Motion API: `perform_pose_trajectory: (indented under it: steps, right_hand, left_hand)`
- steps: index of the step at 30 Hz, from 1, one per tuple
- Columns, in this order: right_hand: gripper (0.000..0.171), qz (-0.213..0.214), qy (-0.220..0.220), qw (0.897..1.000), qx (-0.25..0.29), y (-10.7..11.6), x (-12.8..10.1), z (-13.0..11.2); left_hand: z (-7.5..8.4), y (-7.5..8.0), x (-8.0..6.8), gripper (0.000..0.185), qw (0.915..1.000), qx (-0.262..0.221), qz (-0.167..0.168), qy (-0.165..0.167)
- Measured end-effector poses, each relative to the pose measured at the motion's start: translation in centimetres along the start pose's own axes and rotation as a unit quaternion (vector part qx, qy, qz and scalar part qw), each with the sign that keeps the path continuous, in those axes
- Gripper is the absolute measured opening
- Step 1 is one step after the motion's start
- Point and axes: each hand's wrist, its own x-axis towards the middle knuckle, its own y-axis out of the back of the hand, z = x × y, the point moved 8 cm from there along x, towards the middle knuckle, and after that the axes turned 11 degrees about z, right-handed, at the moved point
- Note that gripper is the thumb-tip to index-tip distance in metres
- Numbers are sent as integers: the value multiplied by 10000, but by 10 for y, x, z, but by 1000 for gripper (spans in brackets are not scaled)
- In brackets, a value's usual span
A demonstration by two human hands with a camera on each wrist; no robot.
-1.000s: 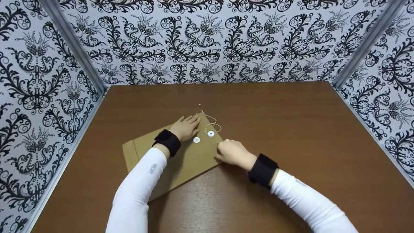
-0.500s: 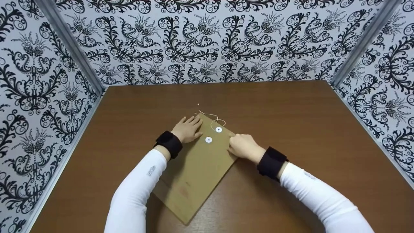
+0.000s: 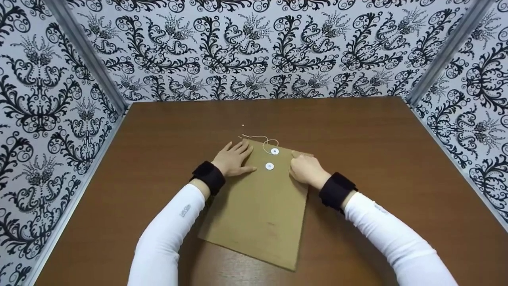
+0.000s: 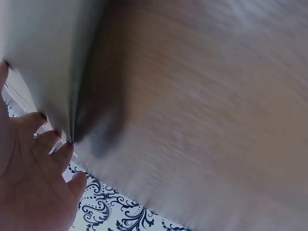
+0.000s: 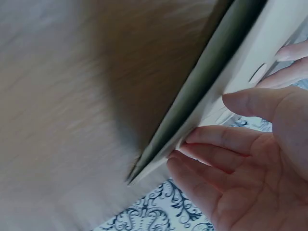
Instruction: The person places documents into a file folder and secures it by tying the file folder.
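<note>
A brown string-tie envelope (image 3: 258, 206) lies on the table, with two white button discs (image 3: 269, 166) near its far edge. A thin cream string (image 3: 274, 140) loops out from the farther disc. My left hand (image 3: 234, 159) rests spread on the envelope's far left corner, thumb pointing toward the discs. Toward the far right corner, my right hand (image 3: 307, 170) presses bent fingers on the upper face. Seen from the right wrist, that hand's thumb and fingertips (image 5: 192, 134) touch the paper, close to the side edge. The left wrist view shows the left fingertips at the envelope's edge.
The brown wooden table (image 3: 369, 151) extends around the envelope. A tiny white speck (image 3: 243, 125) lies beyond its far corner. Patterned black-and-white walls (image 3: 254, 47) enclose the back and both sides.
The envelope has turned counterclockwise, its near end swinging right until it lies almost upright in view. My right hand has moved right and farther away with it; the left stayed near the far left corner.
</note>
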Motion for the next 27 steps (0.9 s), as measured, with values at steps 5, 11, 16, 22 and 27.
perform_pose_trajectory:
  steps: [5,11,16,22,27]
  right_hand:
    - [27,-170,-143,9997,-43,-5,4,12]
    - [37,-465,-393,9981,-6,-9,8,25]
    - [52,-610,-569,9965,96,-12,8,34]
    - [62,-937,-625,9927,437,-17,6,41]
    - [81,-1189,-569,9887,711,-22,5,50]
  left_hand:
    - [3,-1,2,88,10000,85,-26,-19]
    - [7,-1,3,95,10000,28,-2,-75]
    - [5,-3,5,99,10000,-20,-4,-34]
    - [1,-6,5,105,9999,-112,-18,-21]
    - [4,-3,3,107,9999,-143,-43,-15]
